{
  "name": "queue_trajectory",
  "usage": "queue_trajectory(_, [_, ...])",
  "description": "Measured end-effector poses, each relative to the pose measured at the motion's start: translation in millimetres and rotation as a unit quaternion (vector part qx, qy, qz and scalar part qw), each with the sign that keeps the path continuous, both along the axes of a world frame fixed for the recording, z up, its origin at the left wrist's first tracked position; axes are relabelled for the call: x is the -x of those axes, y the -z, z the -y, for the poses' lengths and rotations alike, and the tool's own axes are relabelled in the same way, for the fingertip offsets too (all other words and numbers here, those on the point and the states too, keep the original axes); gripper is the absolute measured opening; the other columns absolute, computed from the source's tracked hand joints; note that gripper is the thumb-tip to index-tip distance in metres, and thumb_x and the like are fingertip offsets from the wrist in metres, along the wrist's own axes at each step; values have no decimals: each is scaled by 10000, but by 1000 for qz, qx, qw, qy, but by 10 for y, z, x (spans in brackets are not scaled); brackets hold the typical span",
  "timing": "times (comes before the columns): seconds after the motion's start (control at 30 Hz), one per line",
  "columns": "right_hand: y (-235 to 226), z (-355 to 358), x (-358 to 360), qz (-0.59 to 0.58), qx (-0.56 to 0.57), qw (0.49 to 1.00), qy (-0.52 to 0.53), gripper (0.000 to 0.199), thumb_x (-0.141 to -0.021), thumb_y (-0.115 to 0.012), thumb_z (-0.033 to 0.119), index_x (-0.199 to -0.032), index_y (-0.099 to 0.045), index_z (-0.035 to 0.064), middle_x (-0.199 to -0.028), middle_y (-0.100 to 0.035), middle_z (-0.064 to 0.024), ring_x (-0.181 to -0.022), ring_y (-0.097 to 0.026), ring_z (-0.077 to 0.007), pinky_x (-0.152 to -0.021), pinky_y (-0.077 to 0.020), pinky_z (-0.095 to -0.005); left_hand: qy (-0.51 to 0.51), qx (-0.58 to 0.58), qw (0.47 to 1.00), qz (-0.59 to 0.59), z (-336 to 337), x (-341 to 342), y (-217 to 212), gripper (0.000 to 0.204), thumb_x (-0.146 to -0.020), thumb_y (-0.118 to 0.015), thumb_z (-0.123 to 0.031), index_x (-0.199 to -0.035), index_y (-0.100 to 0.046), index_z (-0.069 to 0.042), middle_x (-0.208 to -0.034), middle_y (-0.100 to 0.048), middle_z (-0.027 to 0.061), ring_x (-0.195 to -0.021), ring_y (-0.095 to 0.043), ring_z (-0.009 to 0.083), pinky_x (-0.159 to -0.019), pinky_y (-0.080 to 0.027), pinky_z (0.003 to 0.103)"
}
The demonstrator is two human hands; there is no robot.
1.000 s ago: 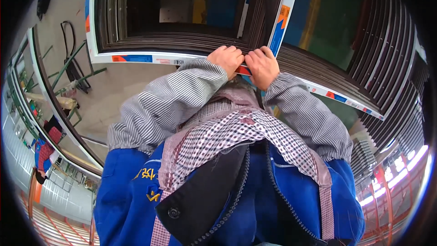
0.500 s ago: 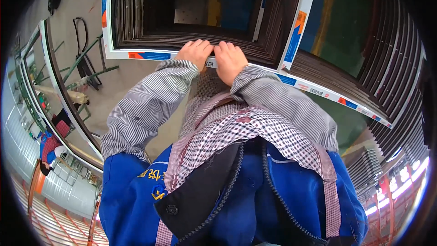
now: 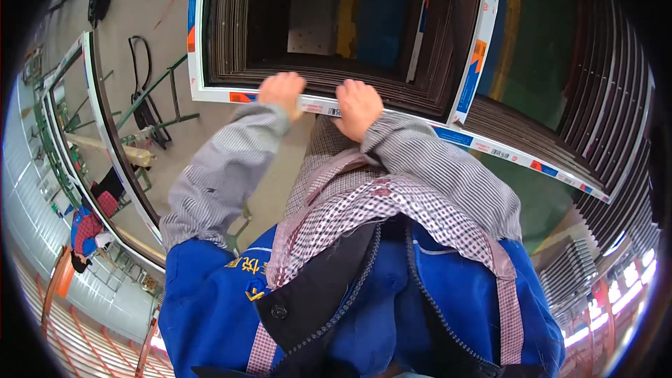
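Observation:
A large window frame (image 3: pixel 318 106) with a white face and blue and orange printed strips lies on top, its near edge in front of me. Beneath it, a stack of similar dark frames (image 3: pixel 233 28) shows through the opening. My left hand (image 3: pixel 282 93) is on the near edge, left of the middle, its fingers curled over the top and slightly blurred. My right hand (image 3: pixel 358 108) grips the same edge further right, fingers bent over it and thumb on the near side. A gap separates the two hands. The frame's underside is hidden.
More dark frames (image 3: pixel 595 98) stand stacked at the right. On the left, a white-edged frame (image 3: pixel 105 112) leans near green metal stands (image 3: pixel 171 80). Black straps (image 3: pixel 140 91) hang there. Another person (image 3: pixel 84 231) in blue and red checks works at far left.
My left hand has slid left along the frame edge, away from my right hand, which keeps about the same place on the edge. The whole view has shifted slightly.

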State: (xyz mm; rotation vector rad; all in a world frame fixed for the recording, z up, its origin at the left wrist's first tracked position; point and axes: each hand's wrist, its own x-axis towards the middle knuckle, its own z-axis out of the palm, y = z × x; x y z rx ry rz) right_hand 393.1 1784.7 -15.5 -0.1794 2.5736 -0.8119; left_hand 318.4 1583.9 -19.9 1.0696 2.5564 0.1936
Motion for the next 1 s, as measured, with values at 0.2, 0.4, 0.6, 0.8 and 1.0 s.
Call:
queue_trajectory(0.2, [198,652,379,-29,27,999,-31,233,-705,-655,121,-921,-624,40,-951,-596,-127,-929,-587,-280,-785,-487,-392,80,-37,996,34,323,331,68,469,-478,-796,-162,-873,-559,-75,-884,-548,81,-877,-565,271,-747,-469,384])
queue_trajectory(0.4, [205,651,399,-107,48,991,-60,232,-693,-652,151,-909,-630,71,-955,-580,-73,-946,-551,-237,-746,-451,-356,86,-57,992,77,369,370,59,407,-493,-775,-171,-829,-553,-108,-840,-529,58,-834,-552,260,-711,-454,384])
queue_trajectory(0.6, [54,571,375,-48,45,998,-18,345,-632,-732,158,-942,-617,59,-999,-572,-88,-982,-540,-255,-808,-423,-362,94,-27,989,113,327,373,32,491,-523,-801,-188,-945,-570,-91,-953,-553,66,-944,-558,255,-798,-456,379])
queue_trajectory(0.8, [-463,-66,36,-118,90,980,129,566,-695,-778,253,-1159,-558,15,-1142,-558,-148,-1070,-544,-321,-900,-434,-421,96,18,986,136,207,369,-207,668,-601,-842,-254,-1177,-566,-59,-1165,-545,109,-1135,-517,271,-976,-406,405])
queue_trajectory(1.0, [-763,-1025,-1227,-158,22,923,351,421,-773,-710,117,-1153,-568,7,-1103,-583,-179,-999,-575,-373,-845,-464,-432,26,-44,997,54,-259,-185,-491,676,-745,-746,-413,-1275,-534,-51,-1282,-518,142,-1228,-463,310,-1069,-310,443])
